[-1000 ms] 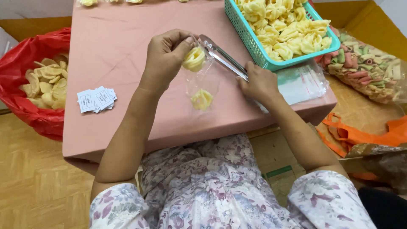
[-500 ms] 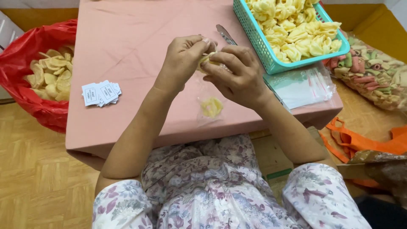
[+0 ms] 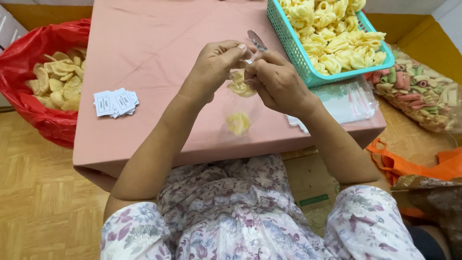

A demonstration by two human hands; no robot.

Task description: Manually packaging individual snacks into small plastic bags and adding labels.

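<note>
We pinch the mouth of a small clear bag (image 3: 239,103) with our left hand (image 3: 211,67) and right hand (image 3: 276,84), both closed on its top edge, just in front of the teal basket (image 3: 288,45) of yellow crackers (image 3: 332,33). Two yellow crackers sit inside the bag, which hangs over the pink table (image 3: 154,43). Metal tongs (image 3: 256,41) lie beside the basket, a stack of clear bags (image 3: 344,101) lies in front of it, and paper labels (image 3: 115,102) lie well to its left.

1 head view, looking steeply down, close over pink table (image 3: 144,48) and lap.

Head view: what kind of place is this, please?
Probably a home snack-packing spot: a pink table on wooden floor, a teal basket of yellow crackers, a stack of clear bags.
</note>
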